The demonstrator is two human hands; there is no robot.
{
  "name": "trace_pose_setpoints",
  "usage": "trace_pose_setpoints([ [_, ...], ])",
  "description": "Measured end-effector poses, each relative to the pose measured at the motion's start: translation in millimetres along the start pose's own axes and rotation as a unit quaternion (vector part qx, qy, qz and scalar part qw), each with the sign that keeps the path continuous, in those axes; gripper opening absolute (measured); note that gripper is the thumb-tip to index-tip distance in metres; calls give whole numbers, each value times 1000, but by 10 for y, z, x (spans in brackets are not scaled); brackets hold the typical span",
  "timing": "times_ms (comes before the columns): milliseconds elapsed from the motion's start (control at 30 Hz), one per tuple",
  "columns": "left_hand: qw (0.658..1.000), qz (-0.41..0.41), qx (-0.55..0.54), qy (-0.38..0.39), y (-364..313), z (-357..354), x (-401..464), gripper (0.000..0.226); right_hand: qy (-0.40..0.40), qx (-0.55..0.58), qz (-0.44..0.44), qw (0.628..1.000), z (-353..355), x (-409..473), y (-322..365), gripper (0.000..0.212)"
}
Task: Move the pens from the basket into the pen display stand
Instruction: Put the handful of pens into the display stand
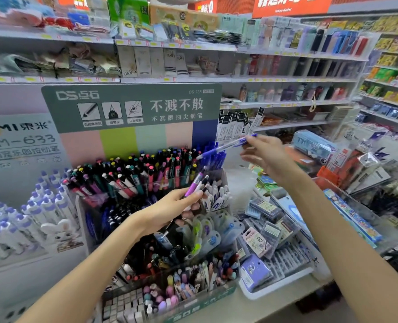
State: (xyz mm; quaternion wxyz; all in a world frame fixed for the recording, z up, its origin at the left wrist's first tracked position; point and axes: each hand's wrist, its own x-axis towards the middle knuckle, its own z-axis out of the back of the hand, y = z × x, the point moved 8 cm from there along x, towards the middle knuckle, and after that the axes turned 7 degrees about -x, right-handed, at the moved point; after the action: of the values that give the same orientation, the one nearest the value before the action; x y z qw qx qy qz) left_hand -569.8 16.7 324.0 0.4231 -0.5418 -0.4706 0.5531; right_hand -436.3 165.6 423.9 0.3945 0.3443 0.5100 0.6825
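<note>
Head view: we're mid-placement, we judge. Right hand (266, 155) pinches a translucent blue plastic pen (226, 146) by its rear end, tip aimed down-left at the blue-pen row at the back right of the tiered clear acrylic pen display stand (114, 194). Left hand (170, 210) grips a bundle of purple and black pens (196, 181) just in front of the stand. Next: lower the tip into a free slot w/o knocking neighbours. Basket not identifiable.

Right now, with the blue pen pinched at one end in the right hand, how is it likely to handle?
The blue pen looks stiff: it stays straight though the right hand pinches only one end. It is probably light, since fingertips alone carry it. Its slim round barrel would likely roll if laid flat.
</note>
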Motion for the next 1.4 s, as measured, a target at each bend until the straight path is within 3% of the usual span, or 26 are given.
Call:
trace_pose_setpoints([
  [100,998,7,-46,-36,8,103,-12,19,-94,-165,111,976,85,9,155,21],
  [167,997,8,-59,-43,9,134,-6,18,-114,-259,177,943,-42,-47,215,17],
  [233,998,9,-53,-40,3,142,-2,20,-118,-282,208,929,-116,-32,191,19],
  [700,999,11,-18,-32,-71,174,45,29,100,-355,218,904,-531,242,173,10],
  [833,1000,15,-4,-26,-91,155,35,34,48,-510,247,822,-628,181,-3,24],
  [867,1000,14,-1,-22,-96,146,31,33,28,-523,243,817,-649,173,-28,26],
  [933,1000,14,-7,-22,-118,155,11,32,9,-512,221,830,-666,188,-41,26],
  [1000,999,16,-23,-22,-122,155,-21,29,3,-461,185,868,-582,202,-69,27],
  [1133,999,6,-32,-14,-135,135,-123,23,-81,-260,183,945,-413,-55,77,22],
  [1233,1000,3,-18,-15,-134,146,-180,24,97,-186,75,975,-811,-205,43,25],
  [1300,1000,-3,-6,-17,-133,165,-214,21,200,-152,29,967,-1034,-310,14,21],
  [1400,999,-15,-3,-35,-148,253,-312,20,205,-127,51,969,-1146,-303,86,15],
])
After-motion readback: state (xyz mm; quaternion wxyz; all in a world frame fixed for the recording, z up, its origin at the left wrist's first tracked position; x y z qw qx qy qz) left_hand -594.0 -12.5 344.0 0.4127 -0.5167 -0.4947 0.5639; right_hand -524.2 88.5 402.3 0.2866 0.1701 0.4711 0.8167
